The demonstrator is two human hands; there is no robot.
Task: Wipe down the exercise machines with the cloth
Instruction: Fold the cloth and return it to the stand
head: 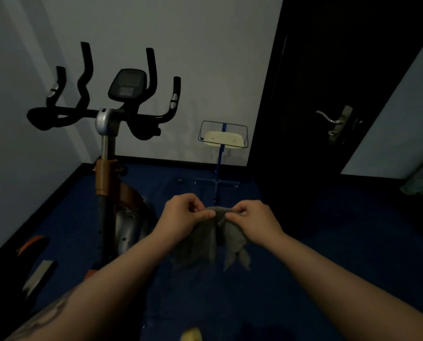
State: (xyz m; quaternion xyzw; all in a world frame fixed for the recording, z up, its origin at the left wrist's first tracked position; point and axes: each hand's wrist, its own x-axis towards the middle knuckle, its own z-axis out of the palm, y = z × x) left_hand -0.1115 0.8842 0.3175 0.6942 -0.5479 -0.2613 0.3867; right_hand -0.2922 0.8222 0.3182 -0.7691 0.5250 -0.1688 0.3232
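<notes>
1. We are pinching the grey cloth (214,232) by its top edge, left hand (184,214) and right hand (251,219) close together.
2. It is hanging crumpled and limp above the blue floor (303,279).
3. The exercise bike (107,134) is standing to the left, seemingly untouched in dim light.

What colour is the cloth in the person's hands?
Grey, plain; the cloth shows best in the head view.

Left hand (184,212) and right hand (251,219) pinch a grey cloth (212,239) beside the exercise bike (107,134).
</notes>
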